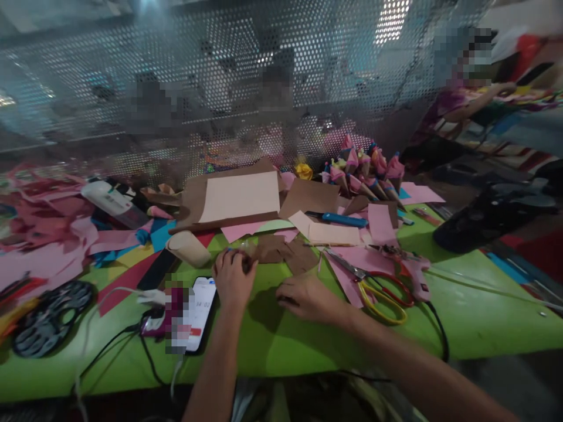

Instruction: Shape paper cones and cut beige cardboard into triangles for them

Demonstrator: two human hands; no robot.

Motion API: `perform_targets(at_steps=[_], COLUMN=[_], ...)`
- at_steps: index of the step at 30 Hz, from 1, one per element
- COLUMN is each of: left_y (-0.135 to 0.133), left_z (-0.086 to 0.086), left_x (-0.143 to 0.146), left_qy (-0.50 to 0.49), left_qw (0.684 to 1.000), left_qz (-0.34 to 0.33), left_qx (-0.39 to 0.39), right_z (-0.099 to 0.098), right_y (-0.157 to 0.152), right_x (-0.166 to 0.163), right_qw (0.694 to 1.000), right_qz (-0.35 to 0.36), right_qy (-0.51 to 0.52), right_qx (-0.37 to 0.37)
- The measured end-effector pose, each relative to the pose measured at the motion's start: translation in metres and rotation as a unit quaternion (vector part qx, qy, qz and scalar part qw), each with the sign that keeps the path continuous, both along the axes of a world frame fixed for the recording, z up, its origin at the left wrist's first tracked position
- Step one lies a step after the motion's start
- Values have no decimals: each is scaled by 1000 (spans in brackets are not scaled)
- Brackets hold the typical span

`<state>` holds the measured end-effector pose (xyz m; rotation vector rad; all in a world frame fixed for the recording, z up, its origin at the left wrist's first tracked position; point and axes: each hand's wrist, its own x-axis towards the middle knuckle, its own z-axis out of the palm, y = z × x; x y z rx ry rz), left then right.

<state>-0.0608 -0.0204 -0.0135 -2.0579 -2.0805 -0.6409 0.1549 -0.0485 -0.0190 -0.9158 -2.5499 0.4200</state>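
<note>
My left hand (pixel 234 278) rests over the green table (pixel 272 351), right of a lit phone (pixel 200 316). Its fingers curl inward, and what they hold, if anything, is hidden. Small brown paper pieces (pixel 299 257) lie just beyond both hands. My right hand (pixel 308 298) is low over the tabletop with fingers curled together; I cannot make out anything in them. To its right are scissors (pixel 382 296) with yellow and red handles and a pink glue gun (pixel 417 278). A rolled piece of tan paper (pixel 189 248) lies left of my left hand.
Brown and cream sheets (pixel 241 196), a blue cutter knife (pixel 343 219) and several pink-topped paper cones (pixel 365 170) stand or lie farther back. Pink paper scraps (pixel 48 223) pile up at left. A dark bottle (pixel 488 214) lies at right. A perforated metal screen (pixel 246 76) rises behind.
</note>
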Motion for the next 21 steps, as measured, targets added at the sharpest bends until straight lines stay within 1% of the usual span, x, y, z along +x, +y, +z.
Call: perform_targets(at_steps=[2,5,9,13,15,17,19,21], left_y=[0,-1,-5,-10,-11,-13,-15,-16], left_z=[-2,-2,1,2,2,2,1,0], left_x=[-3,-2,10,20,23,26,29,32], left_qy=[3,-2,-19,-32,-35,-39,-47,-55], left_qw=[1000,1000,999,998,998,997,995,993], left_qz=[22,25,9,-31,-50,-70,-88,-104], left_qx=[4,5,24,33,23,11,7,3], right_z=[0,-1,-4,-10,-11,-8,0,12], right_y=[0,1,2,10,14,19,27,43], right_x=[0,-1,-1,6,11,15,20,24], right_qw=[1000,1000,999,994,987,973,957,943], right_qz=[0,1,-19,-50,-84,-140,-190,-224], right_qy=[4,6,22,92,138,180,216,239], right_qx=[0,-7,-15,-18,-25,-35,-45,-50])
